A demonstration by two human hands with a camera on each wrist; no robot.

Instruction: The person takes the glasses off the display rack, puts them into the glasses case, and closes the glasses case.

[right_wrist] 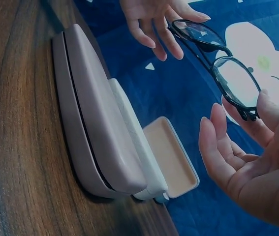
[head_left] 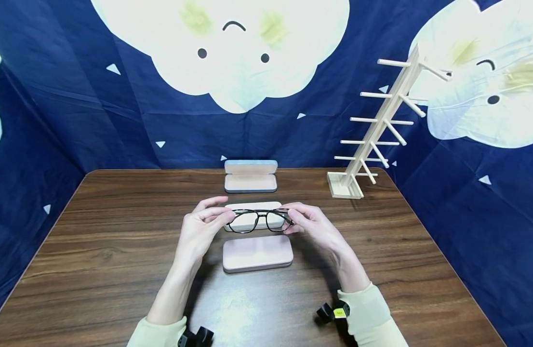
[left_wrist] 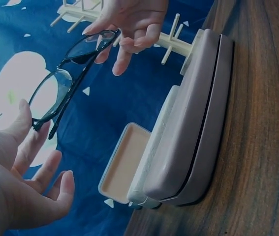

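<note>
A pair of black-framed eyeglasses [head_left: 257, 215] is held up over the table between both hands, its temples folded behind the lenses. My left hand [head_left: 201, 224] pinches one end of the frame between thumb and fingers. At the other end, my right hand [head_left: 312, 225] pinches the frame the same way. Beneath the eyeglasses lies a white glasses case [head_left: 273, 205], partly covered by them in the head view. Nearer to me is a pink glasses case [head_left: 258, 253] with its lid closed. Both wrist views show the eyeglasses [left_wrist: 73, 86] raised above the cases.
Behind the white case, a blue glasses case [head_left: 251, 183] stands with its lid up, showing a pale lining. At the back right of the wooden table [head_left: 119, 241] rises a wooden rack [head_left: 375, 130] with several pegs. A blue cloth [head_left: 184, 130] with cloud prints hangs around the table.
</note>
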